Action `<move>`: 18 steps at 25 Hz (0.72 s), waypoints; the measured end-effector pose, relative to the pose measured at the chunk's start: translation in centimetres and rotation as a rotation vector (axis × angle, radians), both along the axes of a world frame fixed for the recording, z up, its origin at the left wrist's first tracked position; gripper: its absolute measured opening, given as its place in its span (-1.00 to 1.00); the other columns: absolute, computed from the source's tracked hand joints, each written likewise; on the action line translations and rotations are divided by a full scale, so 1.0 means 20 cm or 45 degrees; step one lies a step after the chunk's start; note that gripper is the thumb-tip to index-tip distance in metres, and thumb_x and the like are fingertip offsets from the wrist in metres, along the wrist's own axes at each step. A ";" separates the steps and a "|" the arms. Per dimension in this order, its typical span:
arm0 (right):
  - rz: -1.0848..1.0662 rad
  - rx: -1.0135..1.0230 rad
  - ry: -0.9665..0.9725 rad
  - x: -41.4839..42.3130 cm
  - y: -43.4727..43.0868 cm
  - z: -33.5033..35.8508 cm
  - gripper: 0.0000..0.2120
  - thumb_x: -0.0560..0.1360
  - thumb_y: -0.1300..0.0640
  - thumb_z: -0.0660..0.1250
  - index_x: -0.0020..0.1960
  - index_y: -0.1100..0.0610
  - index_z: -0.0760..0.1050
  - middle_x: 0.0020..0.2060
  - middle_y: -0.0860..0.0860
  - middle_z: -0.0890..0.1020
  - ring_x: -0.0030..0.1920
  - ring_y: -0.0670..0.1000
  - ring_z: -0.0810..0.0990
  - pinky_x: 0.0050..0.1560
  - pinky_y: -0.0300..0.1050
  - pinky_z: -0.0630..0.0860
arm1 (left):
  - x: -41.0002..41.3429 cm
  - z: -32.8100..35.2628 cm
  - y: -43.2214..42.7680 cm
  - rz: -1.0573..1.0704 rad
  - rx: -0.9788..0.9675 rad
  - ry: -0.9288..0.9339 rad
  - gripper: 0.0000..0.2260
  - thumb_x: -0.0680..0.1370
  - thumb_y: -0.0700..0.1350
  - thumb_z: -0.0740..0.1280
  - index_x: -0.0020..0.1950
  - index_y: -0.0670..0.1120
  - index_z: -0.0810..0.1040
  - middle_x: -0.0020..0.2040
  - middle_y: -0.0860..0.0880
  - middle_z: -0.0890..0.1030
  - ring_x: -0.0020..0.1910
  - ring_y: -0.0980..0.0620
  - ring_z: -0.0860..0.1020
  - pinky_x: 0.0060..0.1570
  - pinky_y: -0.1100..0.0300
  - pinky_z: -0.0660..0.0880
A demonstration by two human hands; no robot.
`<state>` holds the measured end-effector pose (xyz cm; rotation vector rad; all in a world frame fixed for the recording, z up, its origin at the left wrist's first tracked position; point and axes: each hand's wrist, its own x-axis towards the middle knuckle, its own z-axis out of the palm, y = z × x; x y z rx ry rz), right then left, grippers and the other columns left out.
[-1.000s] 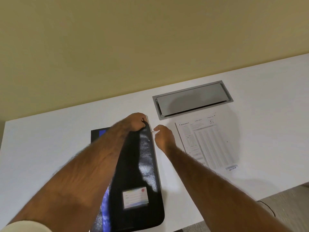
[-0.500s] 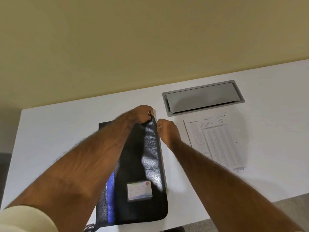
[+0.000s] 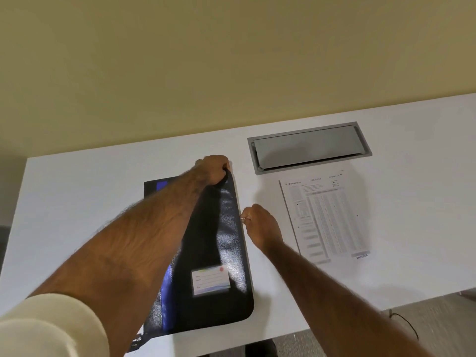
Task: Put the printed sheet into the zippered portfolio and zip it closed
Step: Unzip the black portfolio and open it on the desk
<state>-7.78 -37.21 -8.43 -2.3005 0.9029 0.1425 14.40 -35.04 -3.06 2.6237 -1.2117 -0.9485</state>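
While I am looking down at the white desk [image 3: 77, 202], the readings are as follows.

Left hand [image 3: 212, 170]: I am curling the fingers tight on the far corner of the black zippered portfolio [image 3: 213, 253], clamping it and lifting that corner slightly off the desk.

Right hand [image 3: 260, 225]: I am pinching thumb and forefinger together on a small metal zipper pull [image 3: 242, 219] at the portfolio's right edge, about a third of the way along from the far corner.

Portfolio position: it is lying lengthwise in front of me, left of centre on the desk, with a pale label [image 3: 210, 279] on its near cover and a blue strip showing along its left side.

Printed sheet [image 3: 325, 217]: it is lying flat on the desk to the right of my right hand, apart from the portfolio, just in front of the grey cable hatch [image 3: 309, 146].

Zipper state: I cannot tell how far it is open.

Count: two hands, one portfolio, one printed sheet, one label, one hatch.

Sleeve [image 3: 51, 328]: a cream cuff is showing on my left arm.
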 end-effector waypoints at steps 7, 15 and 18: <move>-0.079 0.037 -0.008 -0.12 0.08 0.04 -0.81 0.55 0.24 0.22 -0.10 0.09 0.59 -0.11 0.04 0.63 -0.12 0.08 0.61 -0.04 -0.04 0.56 | -0.37 0.01 0.17 -0.702 -0.226 -0.311 -0.62 0.45 -0.34 0.29 0.18 0.00 0.61 0.25 0.01 0.60 0.40 -0.08 0.42 0.48 -0.01 0.18; -0.024 -0.037 -0.011 -0.17 0.11 0.09 -0.75 0.62 0.19 0.21 -0.19 0.10 0.56 -0.20 0.04 0.61 -0.20 0.09 0.59 -0.16 -0.05 0.54 | -0.60 0.06 0.33 -0.827 0.010 -0.456 -0.77 0.59 -0.19 0.27 0.22 -0.05 0.58 0.32 -0.07 0.47 0.35 -0.11 0.35 0.22 -0.01 0.41; 0.034 -0.032 0.022 -0.25 0.16 0.09 -0.78 0.61 0.22 0.21 -0.07 0.13 0.62 -0.12 0.05 0.64 -0.15 0.09 0.61 -0.07 -0.02 0.60 | -0.61 0.09 0.31 -0.758 0.030 -0.393 -0.81 0.58 -0.25 0.28 0.14 -0.09 0.59 0.27 -0.10 0.46 0.28 -0.12 0.37 0.16 -0.01 0.48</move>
